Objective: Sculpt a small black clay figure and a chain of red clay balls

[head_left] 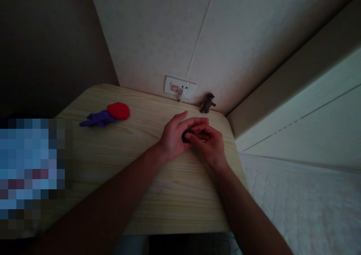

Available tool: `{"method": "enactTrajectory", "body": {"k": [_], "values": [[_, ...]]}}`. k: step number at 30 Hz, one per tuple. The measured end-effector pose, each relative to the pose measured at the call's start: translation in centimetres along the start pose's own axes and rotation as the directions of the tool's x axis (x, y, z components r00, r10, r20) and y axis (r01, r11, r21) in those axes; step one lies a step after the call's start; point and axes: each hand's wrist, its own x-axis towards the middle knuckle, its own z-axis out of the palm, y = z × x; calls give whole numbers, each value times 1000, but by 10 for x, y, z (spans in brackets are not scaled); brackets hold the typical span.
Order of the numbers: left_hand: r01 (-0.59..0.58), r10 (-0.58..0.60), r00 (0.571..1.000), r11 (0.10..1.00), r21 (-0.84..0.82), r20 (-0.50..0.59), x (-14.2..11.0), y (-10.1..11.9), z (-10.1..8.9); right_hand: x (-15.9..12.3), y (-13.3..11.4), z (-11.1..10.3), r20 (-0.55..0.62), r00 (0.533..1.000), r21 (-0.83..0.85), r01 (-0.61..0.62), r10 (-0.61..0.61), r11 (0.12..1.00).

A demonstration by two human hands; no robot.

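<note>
Near the middle of the frame, the two hands are together. The left hand (172, 136) is spread open, its fingers rather straight; the right hand (213, 143) holds the black disc (185, 135) against it, thumb on top. On the table (169, 202), a red lump (120, 111) touches a purple lump (99, 118) at left; a brown figure (208, 103) stands right of centre, by the wall (146, 41).
</note>
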Motion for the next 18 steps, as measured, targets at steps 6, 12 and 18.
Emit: {"method": "enactTrajectory", "body": {"k": [6,12,18], "values": [[-11,17,997,997,-82,75,0,1,0,2,5,-1,-176,984,-73,6,-19,997],[37,-17,991,988,-147,133,-3,4,4,0,10,4,-184,983,43,-2,10,999],[74,-54,992,981,-177,114,-3,6,1,2,9,4,-105,994,109,-29,40,994]]}}
